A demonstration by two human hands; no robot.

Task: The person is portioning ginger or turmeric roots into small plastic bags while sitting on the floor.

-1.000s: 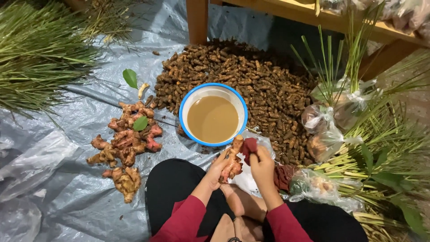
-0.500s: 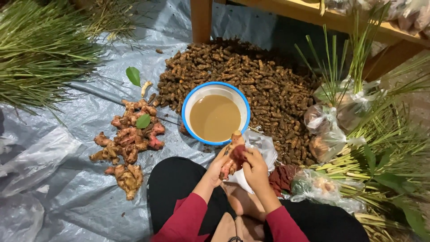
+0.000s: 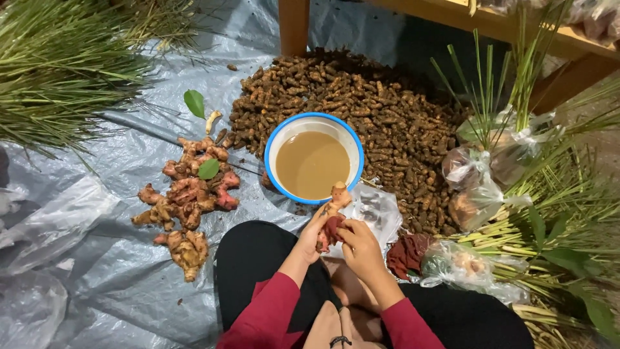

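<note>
Centre frame, I've got both hands on a root (image 3: 333, 210): left hand (image 3: 314, 236) clenched around its lower end, right hand (image 3: 357, 242) pinching a dark red cloth (image 3: 332, 229) against it, just below the bowl (image 3: 314, 158) of brown water.

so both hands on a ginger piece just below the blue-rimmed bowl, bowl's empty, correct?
Not quite. In the head view the blue-rimmed bowl is not empty: it holds murky brown liquid. The rest stands: left hand and right hand both hold the ginger piece just below it.
</note>
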